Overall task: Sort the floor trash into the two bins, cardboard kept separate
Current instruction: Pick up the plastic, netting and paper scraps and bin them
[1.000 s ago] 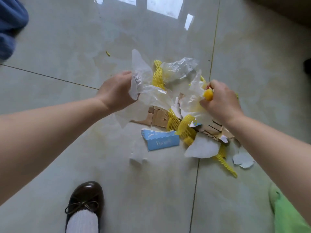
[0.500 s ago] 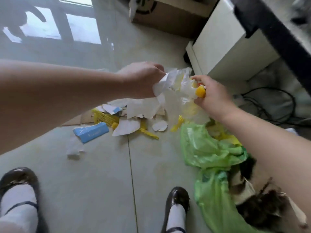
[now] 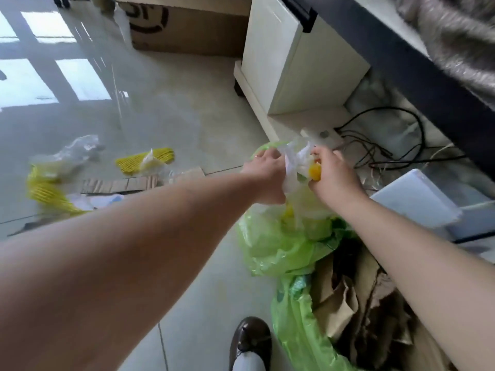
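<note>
Nearest, at the bottom edge, a dark brown shoe (image 3: 251, 341) with a white sock stands on the pale tiled floor (image 3: 166, 108), just beside a green bag (image 3: 297, 336) that holds crumpled brown cardboard (image 3: 356, 303). Beyond it a second green bag (image 3: 278, 245), thin and see-through, lies open with pale and yellow scraps showing inside. Over this second bag both hands meet: the left hand (image 3: 265, 178) is curled closed on a bunch of thin white and clear plastic wrap (image 3: 296, 162), and the right hand (image 3: 334, 175) is also closed, gripping the same bunch along with a small yellow-orange piece (image 3: 314, 172). Left of the arms, more trash lies on the floor: yellow foam netting (image 3: 144, 160), a flat strip of cardboard (image 3: 120, 184), and crumpled clear plastic (image 3: 72, 151), blurred. Farther off stand a white cabinet (image 3: 292, 57), black cables (image 3: 388, 153) and a large cardboard box (image 3: 187, 25)
</note>
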